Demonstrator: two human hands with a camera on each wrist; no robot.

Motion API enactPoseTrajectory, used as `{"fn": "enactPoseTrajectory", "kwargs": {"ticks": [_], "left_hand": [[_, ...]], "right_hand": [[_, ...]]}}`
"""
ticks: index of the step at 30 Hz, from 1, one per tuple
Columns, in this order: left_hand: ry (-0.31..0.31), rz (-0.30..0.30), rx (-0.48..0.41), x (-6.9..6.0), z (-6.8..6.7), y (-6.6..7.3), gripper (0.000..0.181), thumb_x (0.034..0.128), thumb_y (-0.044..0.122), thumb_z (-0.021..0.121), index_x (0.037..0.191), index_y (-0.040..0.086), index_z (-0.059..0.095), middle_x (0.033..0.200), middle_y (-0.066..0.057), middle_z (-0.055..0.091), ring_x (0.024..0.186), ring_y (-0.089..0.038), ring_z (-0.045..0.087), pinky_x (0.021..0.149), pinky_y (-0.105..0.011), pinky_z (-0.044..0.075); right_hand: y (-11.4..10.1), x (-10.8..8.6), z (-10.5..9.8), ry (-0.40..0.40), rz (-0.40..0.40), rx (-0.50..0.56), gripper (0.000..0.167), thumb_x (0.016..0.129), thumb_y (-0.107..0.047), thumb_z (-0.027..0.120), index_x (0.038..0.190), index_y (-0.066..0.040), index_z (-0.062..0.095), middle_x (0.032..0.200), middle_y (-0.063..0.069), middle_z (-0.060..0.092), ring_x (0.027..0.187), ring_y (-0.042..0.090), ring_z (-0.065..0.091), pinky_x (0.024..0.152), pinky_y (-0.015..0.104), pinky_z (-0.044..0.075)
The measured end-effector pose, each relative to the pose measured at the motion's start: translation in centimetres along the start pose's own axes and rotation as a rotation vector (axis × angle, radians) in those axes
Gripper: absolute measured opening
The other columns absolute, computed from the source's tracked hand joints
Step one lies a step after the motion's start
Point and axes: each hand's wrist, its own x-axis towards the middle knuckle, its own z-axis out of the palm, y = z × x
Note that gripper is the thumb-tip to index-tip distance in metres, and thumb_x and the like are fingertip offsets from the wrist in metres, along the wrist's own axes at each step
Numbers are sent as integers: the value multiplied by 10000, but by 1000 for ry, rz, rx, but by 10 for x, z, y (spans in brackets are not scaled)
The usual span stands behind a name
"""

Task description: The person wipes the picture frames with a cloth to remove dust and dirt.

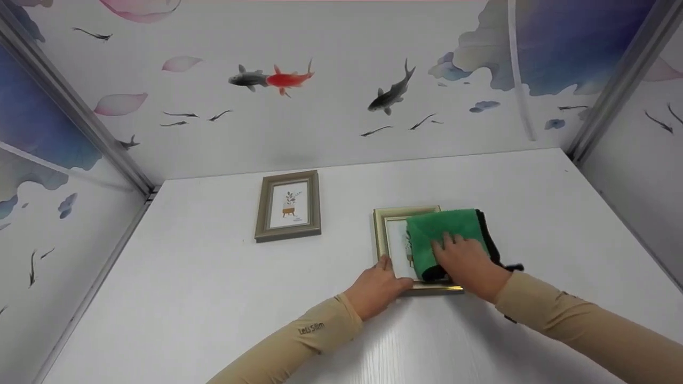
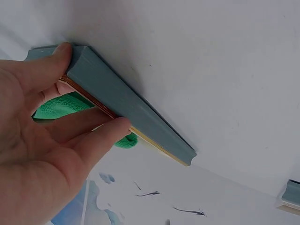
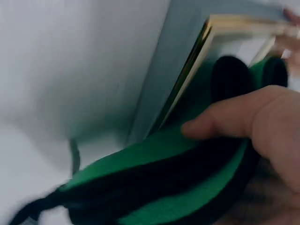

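Observation:
A gold-rimmed picture frame [image 1: 380, 229] hangs on the white wall, right of centre in the head view. My left hand [image 1: 376, 290] grips its lower left corner; in the left wrist view the thumb lies on one grey-blue outer side and the fingers touch the other. A folded green cloth [image 1: 427, 226] with black edging covers the right part of the frame. With bent fingers, my right hand [image 1: 469, 266] holds the cloth against the frame's front. The right wrist view shows the thumb [image 3: 220, 119] over the cloth's folds; the other fingers are blurred there.
A second picture frame [image 1: 261, 210], brownish-grey with a potted plant picture, hangs higher up to the left. Above is a ceiling [image 1: 331, 32] printed with fish and petals. Printed side walls [image 1: 32, 213] with metal edge strips stand on both sides.

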Motion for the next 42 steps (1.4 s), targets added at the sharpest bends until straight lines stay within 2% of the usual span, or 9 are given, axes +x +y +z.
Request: {"fn": "enactPoseTrajectory", "kwargs": {"ticks": [8, 15, 18, 21, 24, 28, 35, 39, 42], "left_hand": [[-23, 30, 19, -16, -3, -3, 148, 942, 135, 629, 1088, 160, 635, 1211, -211, 608, 1161, -316, 567, 700, -271, 560], [-3, 25, 24, -20, -5, -2, 194, 917, 81, 651, 1092, 158, 685, 1190, -172, 621, 1074, -264, 615, 681, -248, 556], [10, 23, 3, -19, -5, -1, 181, 913, 87, 659, 1062, 171, 717, 1068, -147, 660, 978, -231, 632, 648, -226, 548], [26, 22, 9, -18, -5, 0, 149, 906, 90, 666, 1012, 175, 727, 935, -95, 661, 860, -177, 620, 592, -205, 527], [20, 30, 18, -18, -5, 1, 115, 899, 93, 665, 966, 175, 711, 852, -58, 655, 762, -147, 608, 548, -210, 506], [5, 47, 22, -19, -4, 1, 86, 896, 101, 666, 921, 180, 686, 781, -4, 646, 691, -130, 596, 532, -211, 483], [59, 99, 153, -19, -2, -1, 62, 919, 160, 660, 863, 184, 651, 763, 5, 619, 701, -107, 595, 528, -177, 483], [54, 130, 214, -17, -3, -4, 39, 915, 182, 666, 882, 200, 676, 781, 9, 648, 715, -99, 605, 510, -173, 482], [44, 153, 226, -15, -4, -7, 47, 900, 168, 682, 898, 209, 702, 788, 32, 665, 705, -92, 608, 500, -171, 475]], "right_hand": [[-11, 0, 3, 33, 62, 67, 433, 772, -68, 787, 1118, 114, 602, 1049, 325, 613, 794, 380, 635, 557, 425, 554], [-14, 17, -5, 7, 98, 191, 306, 759, -168, 811, 818, 14, 572, 673, 131, 541, 621, 286, 567, 501, 401, 500], [-18, 27, -1, 62, 69, 313, 239, 794, -141, 778, 864, -11, 590, 665, 97, 552, 626, 274, 572, 504, 408, 492], [-18, 34, 8, 115, 8, 488, 281, 816, -53, 723, 1077, 4, 637, 802, 123, 641, 740, 291, 626, 594, 438, 528], [-15, 37, 13, 78, -86, 678, 438, 852, -10, 676, 1282, -33, 591, 1086, 149, 664, 994, 313, 626, 810, 465, 519], [-7, 37, 12, -18, -242, 804, 468, 898, -20, 652, 1352, -69, 549, 1308, 142, 573, 1211, 319, 523, 986, 482, 421], [10, 20, 2, -109, -331, 693, 504, 870, 86, 638, 1337, -92, 575, 1356, 118, 548, 1252, 342, 485, 986, 496, 419], [9, 5, -3, -53, -286, 481, 466, 819, 25, 727, 1262, -70, 619, 1293, 137, 591, 1183, 350, 542, 907, 479, 484], [4, -5, -5, 44, -233, 306, 386, 761, -2, 784, 1120, -30, 646, 1067, 148, 665, 953, 313, 636, 736, 413, 546]]}}
